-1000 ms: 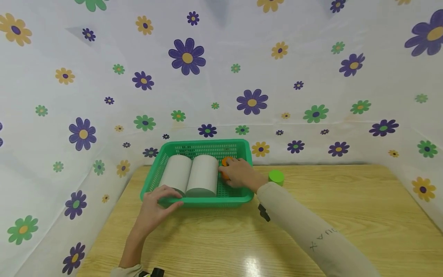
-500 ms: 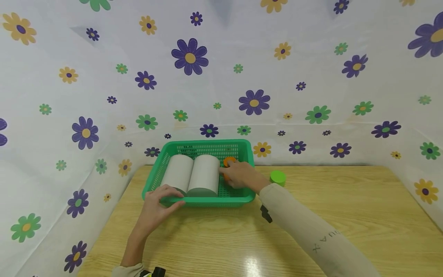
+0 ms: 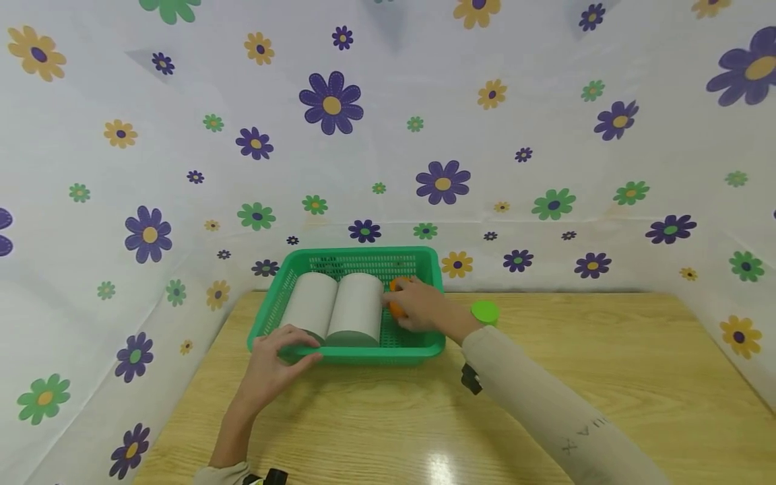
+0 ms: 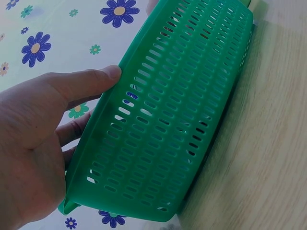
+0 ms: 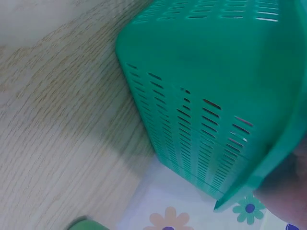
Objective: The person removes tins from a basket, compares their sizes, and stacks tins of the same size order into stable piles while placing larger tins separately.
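A green plastic basket [image 3: 364, 353] with slotted walls stands on the table. Two white cylinders [image 3: 356, 306] lie side by side in its left and middle parts. With the thumb outside and fingers inside, my left hand [image 3: 274, 367] grips the front-left rim; the left wrist view shows the thumb on that rim [image 4: 108, 86]. My right hand [image 3: 421, 304] reaches over the right wall into the basket, fingers curled round an orange object [image 3: 397, 309]. The hand covers much of it, and I cannot tell its kind. In the right wrist view the basket wall [image 5: 201, 86] hides the fingers.
A bright green round-topped object [image 3: 485, 312] stands on the table just right of the basket, partly behind my right sleeve. The wooden table [image 3: 582, 364] extends to the right and in front. A white flower-patterned sheet [image 3: 376, 155] hangs behind and at the sides.
The right fingers have shifted slightly over the top of the orange object, and the right forearm sits a little lower and further right. The left hand keeps its place on the rim.
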Motion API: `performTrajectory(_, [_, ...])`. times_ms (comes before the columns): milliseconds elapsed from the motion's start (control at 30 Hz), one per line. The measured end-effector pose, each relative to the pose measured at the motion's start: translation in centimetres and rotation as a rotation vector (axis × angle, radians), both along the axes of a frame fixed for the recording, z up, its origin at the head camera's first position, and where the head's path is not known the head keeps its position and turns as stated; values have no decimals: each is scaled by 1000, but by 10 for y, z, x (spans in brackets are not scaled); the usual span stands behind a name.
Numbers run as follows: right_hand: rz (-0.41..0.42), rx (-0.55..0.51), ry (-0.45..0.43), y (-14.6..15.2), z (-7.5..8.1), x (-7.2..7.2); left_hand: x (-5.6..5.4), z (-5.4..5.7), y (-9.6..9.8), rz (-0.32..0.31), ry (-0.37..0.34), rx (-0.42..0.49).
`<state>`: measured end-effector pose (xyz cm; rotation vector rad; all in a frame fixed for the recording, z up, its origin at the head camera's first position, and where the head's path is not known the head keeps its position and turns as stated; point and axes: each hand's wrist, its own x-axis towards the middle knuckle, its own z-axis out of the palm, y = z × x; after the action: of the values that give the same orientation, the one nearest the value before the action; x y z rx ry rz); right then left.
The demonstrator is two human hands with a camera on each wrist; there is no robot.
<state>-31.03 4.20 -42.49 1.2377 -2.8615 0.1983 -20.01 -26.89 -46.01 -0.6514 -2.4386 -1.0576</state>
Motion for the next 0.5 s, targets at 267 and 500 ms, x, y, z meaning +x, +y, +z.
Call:
performTrajectory(267, [32,-133,5,12,9,10,-1,-1,-1,-6,19,0])
performTrajectory(500, [44,-222,-8,21,15,18,-1,0,2,-13,34,5])
